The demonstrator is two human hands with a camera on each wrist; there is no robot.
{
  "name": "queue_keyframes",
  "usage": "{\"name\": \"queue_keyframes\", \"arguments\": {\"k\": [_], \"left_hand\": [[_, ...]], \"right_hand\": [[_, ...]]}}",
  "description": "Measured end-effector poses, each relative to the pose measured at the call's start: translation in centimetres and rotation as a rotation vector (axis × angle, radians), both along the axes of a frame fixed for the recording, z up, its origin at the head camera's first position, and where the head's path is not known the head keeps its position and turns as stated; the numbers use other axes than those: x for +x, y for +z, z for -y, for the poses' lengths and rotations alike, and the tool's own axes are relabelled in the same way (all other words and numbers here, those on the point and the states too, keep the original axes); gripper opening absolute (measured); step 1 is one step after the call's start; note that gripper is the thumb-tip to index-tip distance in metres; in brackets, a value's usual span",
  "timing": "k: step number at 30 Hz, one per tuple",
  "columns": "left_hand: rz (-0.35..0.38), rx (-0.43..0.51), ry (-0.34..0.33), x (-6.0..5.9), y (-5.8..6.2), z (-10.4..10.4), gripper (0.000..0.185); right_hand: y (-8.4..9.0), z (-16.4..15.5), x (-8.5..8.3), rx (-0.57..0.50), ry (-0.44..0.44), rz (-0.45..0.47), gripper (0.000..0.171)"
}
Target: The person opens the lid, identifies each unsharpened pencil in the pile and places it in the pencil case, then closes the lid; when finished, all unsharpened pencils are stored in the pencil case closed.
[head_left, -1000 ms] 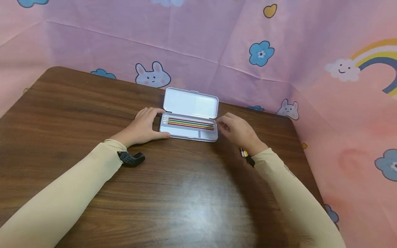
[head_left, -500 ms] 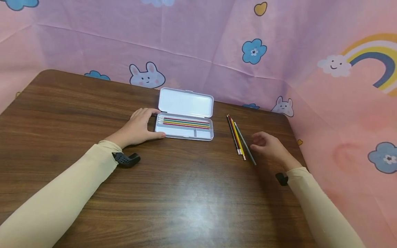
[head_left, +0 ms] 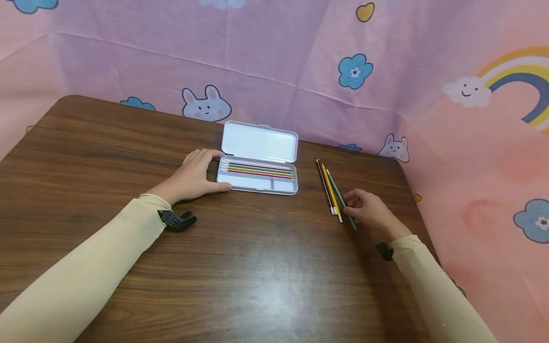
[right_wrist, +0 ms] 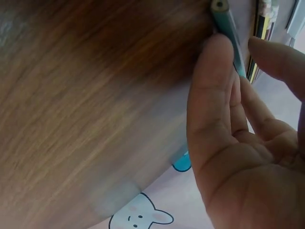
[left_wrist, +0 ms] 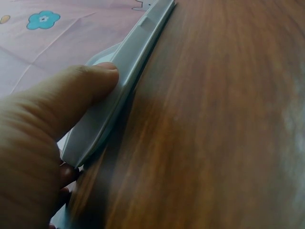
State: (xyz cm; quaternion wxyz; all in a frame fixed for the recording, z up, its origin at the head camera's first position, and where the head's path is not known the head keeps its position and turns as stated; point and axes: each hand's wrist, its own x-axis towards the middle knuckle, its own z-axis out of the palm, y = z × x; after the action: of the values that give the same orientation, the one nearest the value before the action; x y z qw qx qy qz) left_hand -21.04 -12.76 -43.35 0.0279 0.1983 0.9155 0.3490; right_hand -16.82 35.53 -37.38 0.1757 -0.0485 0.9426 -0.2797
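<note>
In the head view, my left hand (head_left: 190,177) holds the left end of a white pencil case (head_left: 283,192), its thumb along the front rim. The lid (head_left: 259,141) stands raised, and several pencils (head_left: 257,170) with white ends lie in the back compartment. The left wrist view shows the thumb (left_wrist: 97,78) on the case's front wall. To the right, my right hand (head_left: 366,208) has its fingertips at a green pencil (head_left: 337,189) lying on the table. In the right wrist view, fingers are bent round this green pencil (right_wrist: 226,21), one digit overlapping it near its end.
Several more pencils, a yellow one (head_left: 329,190) among them, lie left of the green pencil, right of the case. The brown wooden table (head_left: 240,267) meets a pink patterned cloth (head_left: 266,57) at the back and right.
My right hand has moved from the case's right end rightward and toward me, over to the loose pencils, and its fingers have closed in on the green one. The left hand stays on the case.
</note>
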Motion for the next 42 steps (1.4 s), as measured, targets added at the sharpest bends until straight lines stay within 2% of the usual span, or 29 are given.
{"name": "queue_keyframes", "arguments": {"k": [11,18,25,42], "left_hand": [[0.002,-0.003,0.002,-0.05,-0.05,-0.03,0.095],[0.004,0.001,-0.005,-0.14,-0.19,-0.02,0.096],[0.002,0.005,0.001,-0.09,-0.16,0.00,0.095],[0.002,-0.002,0.001,-0.09,-0.13,-0.04,0.094]], "right_hand": [[-0.38,0.30,-0.41,0.075,-0.017,0.000,0.034],[-0.54,0.48,-0.18,0.079,-0.049,-0.009,0.031],[-0.57,0.76,-0.22,0.160,-0.051,-0.087,0.029],[-0.85,0.83,0.17,0.183,-0.064,-0.167,0.027]]}}
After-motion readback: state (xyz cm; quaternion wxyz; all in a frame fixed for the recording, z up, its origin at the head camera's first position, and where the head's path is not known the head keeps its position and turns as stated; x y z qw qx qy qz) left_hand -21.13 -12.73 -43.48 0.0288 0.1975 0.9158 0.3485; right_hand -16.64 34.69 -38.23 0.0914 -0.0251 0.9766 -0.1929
